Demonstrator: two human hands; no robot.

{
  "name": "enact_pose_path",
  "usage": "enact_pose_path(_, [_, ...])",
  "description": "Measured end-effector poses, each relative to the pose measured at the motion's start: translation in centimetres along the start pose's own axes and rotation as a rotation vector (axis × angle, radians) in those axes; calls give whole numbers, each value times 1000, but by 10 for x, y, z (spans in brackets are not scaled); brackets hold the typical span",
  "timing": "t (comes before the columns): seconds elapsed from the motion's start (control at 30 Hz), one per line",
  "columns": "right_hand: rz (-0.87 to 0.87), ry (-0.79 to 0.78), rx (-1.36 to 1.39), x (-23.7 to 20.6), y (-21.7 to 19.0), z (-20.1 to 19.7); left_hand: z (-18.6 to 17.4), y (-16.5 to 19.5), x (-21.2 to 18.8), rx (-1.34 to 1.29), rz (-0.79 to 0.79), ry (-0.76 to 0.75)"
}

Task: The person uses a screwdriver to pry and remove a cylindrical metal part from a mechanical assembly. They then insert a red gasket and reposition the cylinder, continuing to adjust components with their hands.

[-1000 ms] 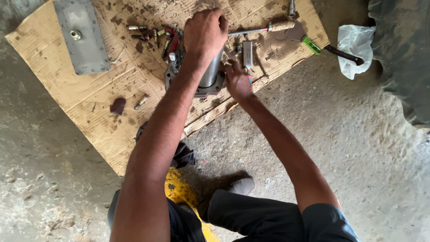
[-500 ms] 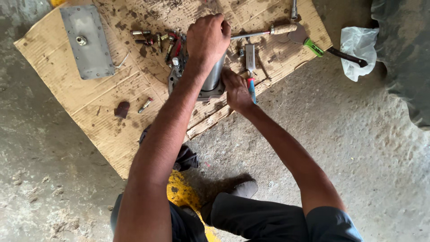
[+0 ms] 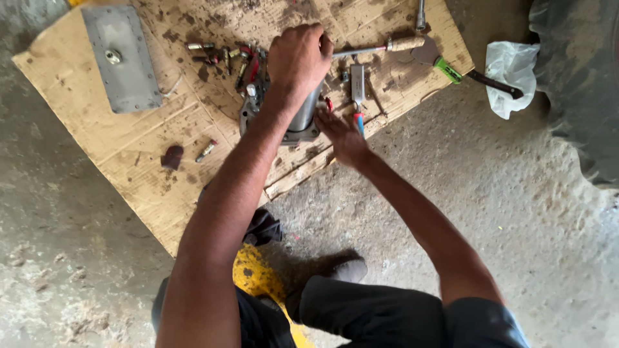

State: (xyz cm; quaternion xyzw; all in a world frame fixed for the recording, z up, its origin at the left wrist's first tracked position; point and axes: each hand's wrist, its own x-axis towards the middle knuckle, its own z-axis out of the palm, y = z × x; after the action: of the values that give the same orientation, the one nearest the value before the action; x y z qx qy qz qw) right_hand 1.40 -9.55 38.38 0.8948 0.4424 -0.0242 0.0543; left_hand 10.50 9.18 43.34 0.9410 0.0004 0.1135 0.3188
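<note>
With the left hand [image 3: 298, 57] clenched over the metal cylinder [image 3: 304, 116] and the right hand [image 3: 343, 134] spread beside its base, the cylinder could be tipped onto the loose bolts [image 3: 213, 55] on the cardboard [image 3: 161, 187].

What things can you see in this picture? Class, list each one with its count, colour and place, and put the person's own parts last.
cardboard sheet: one, brown and stained, on the concrete floor.
metal plate: one, grey, upper left of the cardboard.
metal housing: one, grey, centre of the cardboard.
small fittings: several, metallic and red, left of the housing.
loose bolt: one, lower left.
wooden-handled tool: one, upper right.
plastic bag: one, white, on the floor at right.
left hand: one, grip closed on top of the housing.
right hand: one, beside the housing.
</note>
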Motion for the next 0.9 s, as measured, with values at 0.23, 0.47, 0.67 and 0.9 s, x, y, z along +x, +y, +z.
enact_pose_path(0.23, [109, -115, 255, 2, 1, 2, 3, -3, 6, 44, 56, 44])
enact_pose_path(0.47, [136, -59, 369, 3, 0, 3, 6, -6, 5, 23, 46, 30])
enact_pose_path(0.67, [171, -154, 318, -1, -9, 6, 0, -3, 7, 58, 73, 58])
enact_pose_path(0.9, [156, -204, 231, 21, -7, -2, -11, 4, -2, 103, 103, 94])
